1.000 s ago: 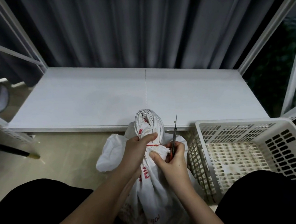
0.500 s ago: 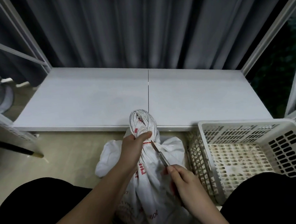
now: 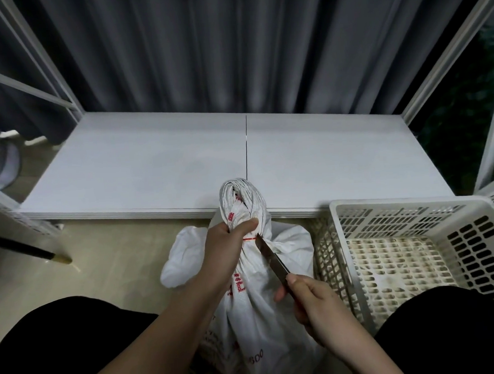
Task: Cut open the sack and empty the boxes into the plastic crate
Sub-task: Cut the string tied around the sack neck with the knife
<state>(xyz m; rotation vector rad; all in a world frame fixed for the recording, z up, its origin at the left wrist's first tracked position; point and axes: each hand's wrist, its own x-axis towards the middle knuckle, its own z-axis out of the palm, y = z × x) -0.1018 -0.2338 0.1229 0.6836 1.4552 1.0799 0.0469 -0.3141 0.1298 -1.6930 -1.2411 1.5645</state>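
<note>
The white sack (image 3: 264, 301) stands on the floor just left of the plastic crate (image 3: 403, 252), its gathered neck gripped by the left hand (image 3: 229, 245). The right hand (image 3: 313, 301) clasps a knife (image 3: 272, 257), tip touching the red tie (image 3: 249, 239) around the sack's neck.

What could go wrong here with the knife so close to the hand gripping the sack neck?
The knife tip sits at the red tie, right beside the left hand gripping the sack neck; a slip could nick the fingers. The blade lies against the sack, so it might slice the fabric, possibly whatever is inside. The crate stands close beside the right hand, so a sudden release could knock it.
</note>
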